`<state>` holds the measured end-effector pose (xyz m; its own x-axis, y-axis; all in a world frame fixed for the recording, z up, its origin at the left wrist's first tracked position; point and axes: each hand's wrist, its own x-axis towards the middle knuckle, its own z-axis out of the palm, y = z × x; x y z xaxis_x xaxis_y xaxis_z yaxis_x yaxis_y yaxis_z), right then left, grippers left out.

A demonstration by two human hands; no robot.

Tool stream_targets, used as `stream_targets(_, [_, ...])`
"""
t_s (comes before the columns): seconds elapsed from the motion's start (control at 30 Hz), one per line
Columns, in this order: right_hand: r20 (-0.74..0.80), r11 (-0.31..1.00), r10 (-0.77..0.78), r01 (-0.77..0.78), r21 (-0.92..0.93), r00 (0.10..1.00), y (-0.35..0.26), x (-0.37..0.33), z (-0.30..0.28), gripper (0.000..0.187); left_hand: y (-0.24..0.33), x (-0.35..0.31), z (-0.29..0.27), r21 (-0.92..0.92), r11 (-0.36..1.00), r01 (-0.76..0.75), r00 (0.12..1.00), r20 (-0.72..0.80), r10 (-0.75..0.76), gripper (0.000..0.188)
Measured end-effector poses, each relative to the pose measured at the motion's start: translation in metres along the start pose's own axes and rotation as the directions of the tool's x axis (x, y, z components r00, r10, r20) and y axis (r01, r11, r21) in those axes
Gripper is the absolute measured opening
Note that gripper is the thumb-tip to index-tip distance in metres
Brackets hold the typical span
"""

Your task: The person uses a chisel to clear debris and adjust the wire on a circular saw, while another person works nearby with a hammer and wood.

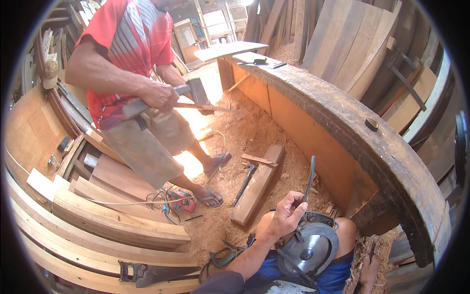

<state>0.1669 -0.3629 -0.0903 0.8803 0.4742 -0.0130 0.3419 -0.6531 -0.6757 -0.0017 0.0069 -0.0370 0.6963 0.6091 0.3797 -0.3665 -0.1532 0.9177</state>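
My left hand is raised over my knee and pinches a thin black curved cord or bar that rises from a circular saw. The saw lies across my lap on blue shorts, its round blade facing up. My right hand hangs low at the lower right beside the hull wall, near a thin dark stick. What it holds is unclear.
A person in a red shirt stands at the left and holds a hatchet against a thin wooden stick. On the sawdust floor lie a plank, a hammer and a red power tool. A handsaw lies on stacked boards. The curved hull rim runs along the right.
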Motion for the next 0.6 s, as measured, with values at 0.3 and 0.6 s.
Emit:
stream_targets(0.3, [-0.078, 0.764, 0.179, -0.188, -0.617, 0.981, 0.185, 0.031, 0.046, 0.032, -0.025, 0.007, 0.020, -0.176, 0.968, 0.181, 0.983, 0.015, -0.181, 0.007])
stream_targets(0.6, [-0.679, 0.485, -0.167, 0.659, 0.575, 0.715, -0.185, 0.045, -0.100, 0.063, -0.003, -0.017, -0.009, 0.156, 0.960, 0.232, 0.972, -0.074, -0.223, 0.016])
